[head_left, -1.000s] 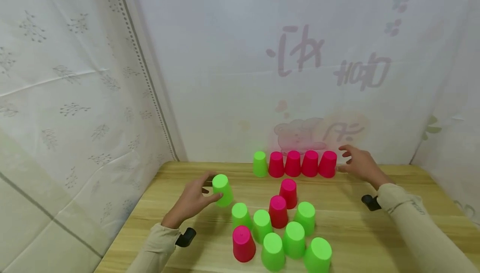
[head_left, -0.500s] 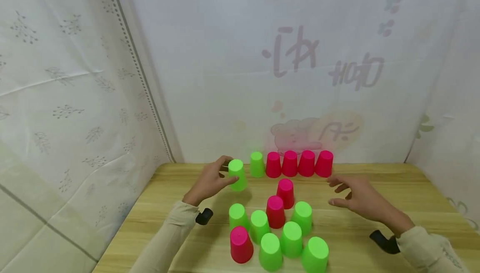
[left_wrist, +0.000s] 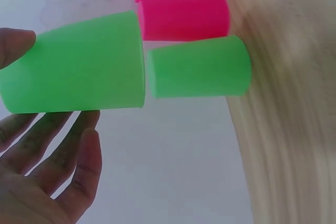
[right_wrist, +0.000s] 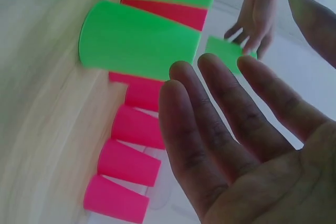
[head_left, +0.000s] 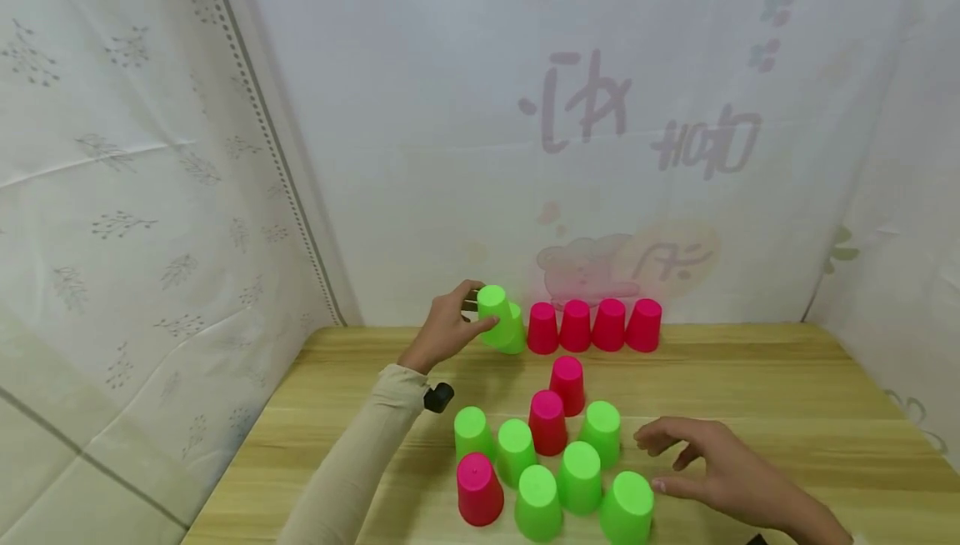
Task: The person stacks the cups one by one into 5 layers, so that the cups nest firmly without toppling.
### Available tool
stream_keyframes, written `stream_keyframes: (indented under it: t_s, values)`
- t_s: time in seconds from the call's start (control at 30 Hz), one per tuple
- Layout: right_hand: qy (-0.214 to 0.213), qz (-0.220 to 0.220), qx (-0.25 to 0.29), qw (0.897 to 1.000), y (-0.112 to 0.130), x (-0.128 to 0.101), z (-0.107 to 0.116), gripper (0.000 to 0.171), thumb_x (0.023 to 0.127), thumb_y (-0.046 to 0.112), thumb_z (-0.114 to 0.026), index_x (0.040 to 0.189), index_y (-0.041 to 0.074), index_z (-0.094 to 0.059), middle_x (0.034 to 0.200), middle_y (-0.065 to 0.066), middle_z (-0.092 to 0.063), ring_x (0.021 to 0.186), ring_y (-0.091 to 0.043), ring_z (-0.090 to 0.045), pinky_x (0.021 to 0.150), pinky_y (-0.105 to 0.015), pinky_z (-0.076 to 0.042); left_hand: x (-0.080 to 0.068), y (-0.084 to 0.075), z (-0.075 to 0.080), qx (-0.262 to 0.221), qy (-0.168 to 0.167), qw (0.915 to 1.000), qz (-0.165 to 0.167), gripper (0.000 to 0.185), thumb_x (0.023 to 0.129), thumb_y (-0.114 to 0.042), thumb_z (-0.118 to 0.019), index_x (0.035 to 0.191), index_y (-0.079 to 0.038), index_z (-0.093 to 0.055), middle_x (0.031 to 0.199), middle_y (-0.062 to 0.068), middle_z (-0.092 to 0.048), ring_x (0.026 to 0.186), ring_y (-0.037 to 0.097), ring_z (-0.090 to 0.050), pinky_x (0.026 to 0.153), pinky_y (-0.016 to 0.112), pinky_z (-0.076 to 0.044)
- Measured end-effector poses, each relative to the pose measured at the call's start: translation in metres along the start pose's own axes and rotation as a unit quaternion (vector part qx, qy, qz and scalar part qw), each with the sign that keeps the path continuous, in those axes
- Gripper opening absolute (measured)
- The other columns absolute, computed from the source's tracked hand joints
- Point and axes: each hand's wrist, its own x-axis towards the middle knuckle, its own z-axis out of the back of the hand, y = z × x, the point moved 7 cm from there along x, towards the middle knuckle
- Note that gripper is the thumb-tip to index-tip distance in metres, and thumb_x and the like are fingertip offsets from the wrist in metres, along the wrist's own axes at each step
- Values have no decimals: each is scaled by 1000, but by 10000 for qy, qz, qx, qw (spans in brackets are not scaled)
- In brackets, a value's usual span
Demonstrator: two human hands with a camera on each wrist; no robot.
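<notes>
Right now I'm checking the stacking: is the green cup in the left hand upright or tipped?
Tipped. The left hand holds the green cup upside down, slanted over the back-row green cup, its rim off the table.

Green cup (head_left: 497, 317) in left hand (head_left: 444, 333): smooth plastic, matt with slight sheen. Pink cups (head_left: 592, 325) same plastic finish. Desk (head_left: 750, 395): light wood-grain top, smooth, low gloss. Backdrop (head_left: 450, 153): thin white printed sheet, looks like plastic film or cloth, creased. Sleeve (head_left: 360, 462): beige knit cloth, matt.
</notes>
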Motion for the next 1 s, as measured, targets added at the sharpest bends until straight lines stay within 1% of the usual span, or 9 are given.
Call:
stream_keyframes:
  t_s: [0.13,0.23,0.4,0.47,0.53,0.7,0.77,0.9,1.0]
  values:
    - [109,79,147,9998,1,-5,-10,37,91,26,-75,125,19,-63,117,3,-71,104,3,-62,72,-26,-58,15,-4,-7,-13,-43,9999,127,50,92,-24,-74,135,-8,-53,129,16,-66,115,34,-68,94,47,-58]
    - [170,156,178,9996,2,-8,-17,38,91,27,-75,126,21,-62,117,3,-71,104,2,-63,72,-25,-57,25,-4,-12,-2,-67,9998,204,51,92,-25,-74,135,-9,-53,129,16,-66,115,35,-67,94,47,-58]
    - [160,431,268,9986,4,-9,-28,38,90,24,-76,126,22,-62,116,6,-72,102,0,-64,69,-24,-55,40,-2,-19,-135,-142,9992,346,52,92,-25,-74,136,-8,-52,132,17,-64,118,35,-65,97,47,-56]
    - [152,476,322,9982,4,-9,-30,39,90,23,-76,126,22,-63,117,6,-72,101,0,-64,69,-24,-56,45,-1,-22,-192,-175,9989,386,52,92,-25,-73,137,-8,-52,132,16,-64,118,34,-64,98,46,-56]
    - [163,421,408,9981,4,-9,-32,39,90,23,-76,126,20,-63,117,6,-72,101,1,-64,70,-24,-56,50,0,-25,-241,-186,9985,455,52,92,-25,-73,137,-8,-52,132,16,-64,119,34,-64,98,46,-56]
    - [202,180,636,9976,1,-10,-34,38,90,23,-76,125,18,-63,118,5,-72,102,2,-63,70,-24,-56,57,7,-33,-280,-211,9972,664,52,93,-27,-72,138,-9,-52,132,15,-63,120,33,-63,96,44,-57]
    - [197,129,694,9973,0,-10,-34,37,90,23,-75,125,19,-64,118,5,-72,102,2,-62,70,-24,-56,60,9,-36,-293,-214,9968,708,52,93,-28,-72,138,-10,-52,132,15,-63,120,33,-63,95,44,-58]
    - [169,126,775,9968,-1,-11,-36,36,90,20,-75,124,19,-64,117,4,-72,101,2,-62,70,-25,-56,63,13,-40,-322,-176,9965,747,52,94,-27,-71,138,-9,-52,132,16,-63,121,33,-62,95,44,-58]
    - [138,219,783,9966,-1,-11,-36,36,90,19,-76,124,18,-64,117,3,-72,101,2,-62,70,-24,-56,63,14,-42,-293,-176,9964,781,52,94,-26,-71,139,-9,-51,133,16,-63,121,33,-62,96,44,-57]
